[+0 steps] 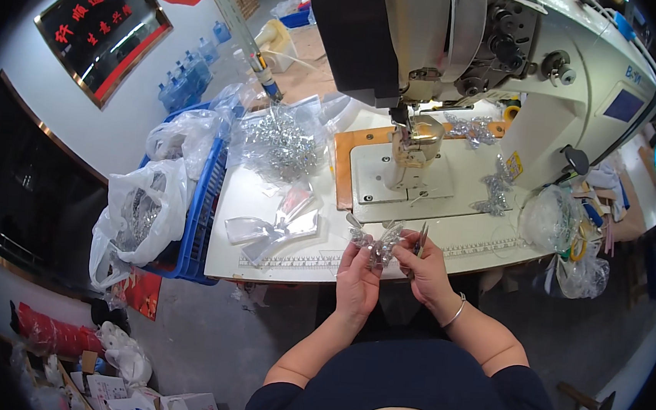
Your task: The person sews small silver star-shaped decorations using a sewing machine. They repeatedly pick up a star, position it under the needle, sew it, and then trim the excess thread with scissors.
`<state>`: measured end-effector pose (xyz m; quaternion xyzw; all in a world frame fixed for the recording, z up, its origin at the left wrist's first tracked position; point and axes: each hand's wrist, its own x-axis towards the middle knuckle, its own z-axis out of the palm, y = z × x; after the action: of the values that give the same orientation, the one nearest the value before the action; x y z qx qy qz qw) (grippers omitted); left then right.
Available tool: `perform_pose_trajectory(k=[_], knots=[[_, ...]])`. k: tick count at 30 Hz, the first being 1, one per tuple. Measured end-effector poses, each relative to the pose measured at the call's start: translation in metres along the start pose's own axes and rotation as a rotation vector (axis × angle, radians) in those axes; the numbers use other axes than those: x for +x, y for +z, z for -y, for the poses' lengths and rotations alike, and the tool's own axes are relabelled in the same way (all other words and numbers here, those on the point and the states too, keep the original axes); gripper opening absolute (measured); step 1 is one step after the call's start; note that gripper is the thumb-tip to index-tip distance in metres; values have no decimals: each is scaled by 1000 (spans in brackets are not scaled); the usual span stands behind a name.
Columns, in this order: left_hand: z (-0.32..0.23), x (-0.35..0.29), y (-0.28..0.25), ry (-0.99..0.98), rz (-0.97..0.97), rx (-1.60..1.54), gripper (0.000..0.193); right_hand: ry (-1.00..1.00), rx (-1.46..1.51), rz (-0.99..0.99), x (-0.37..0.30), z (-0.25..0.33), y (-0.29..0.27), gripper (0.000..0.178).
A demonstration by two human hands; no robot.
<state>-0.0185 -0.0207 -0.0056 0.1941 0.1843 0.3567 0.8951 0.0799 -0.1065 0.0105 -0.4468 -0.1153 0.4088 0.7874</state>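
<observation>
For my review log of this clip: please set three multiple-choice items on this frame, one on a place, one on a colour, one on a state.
1. Where does the loose pile of silvery pieces in clear wrap lie?
A. on the table, left of the sewing machine
B. on the floor by the boxes
C. in the person's lap

2. What colour is the crate beside the table?
A. green
B. blue
C. yellow

3. How is the sparkly bow held?
A. it lies untouched on the table
B. it is pinned under the needle
C. it is held up between both hands

Answers:
1 A: the pile rests on the white table, left of the sewing machine.
2 B: the crate hanging at the table's left edge is blue.
3 C: the left hand and right hand both grip the bow above the table's near edge.
</observation>
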Motion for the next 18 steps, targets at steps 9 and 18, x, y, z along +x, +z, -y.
perform_pose_trajectory(k=[9, 18], knots=[[7, -1, 1, 12, -87, 47, 28, -72, -1, -53, 3, -11, -8, 32], [2, -7, -1, -25, 12, -85, 37, -63, 36, -43, 6, -19, -12, 32]])
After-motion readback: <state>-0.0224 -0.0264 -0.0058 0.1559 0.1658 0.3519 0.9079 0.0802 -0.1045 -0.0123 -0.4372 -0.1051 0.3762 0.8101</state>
